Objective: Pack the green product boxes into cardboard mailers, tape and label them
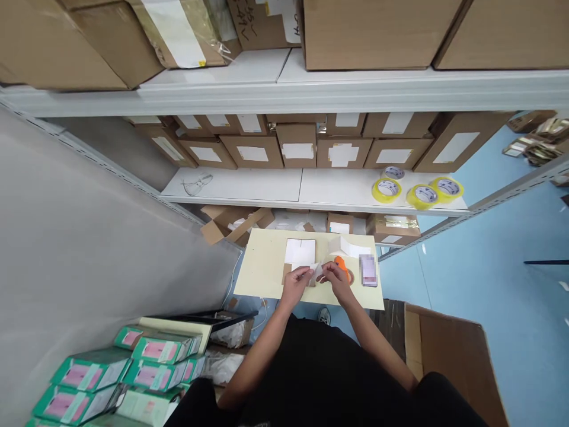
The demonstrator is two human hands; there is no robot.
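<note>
Nearest, beyond the black-clothed torso, the person's two hands meet over the counter (pixel 262 270), left of the middle of its near edge. The left hand (pixel 297 286) has thumb and fingertips pinched on a small white slip (pixel 316 271), held up in front of the body. The right hand (pixel 336 280) is just beside it, fingers curled with their tips at the slip's right end; whether they grip it I cannot tell.

Under the slip and the left hand lies a brown carton (pixel 287 271), its top largely covered by white paper (pixel 300 251); it reaches from near the near edge toward the far edge. Partly hidden by the right hand are an orange tool (pixel 340 262) and, next to it, a brown ring (pixel 351 277). A phone (pixel 368 270) lies along the right edge. Folded white paper (pixel 349 246) rests toward the far right corner.

Past the far edge, a white shelf (pixel 262 185) carries clear-framed glasses (pixel 197 184) at its left end and yellow-edged tape rolls (pixel 424 194) at its right. At the back of that shelf stands a row of labelled brown boxes (pixel 269 143).
</note>
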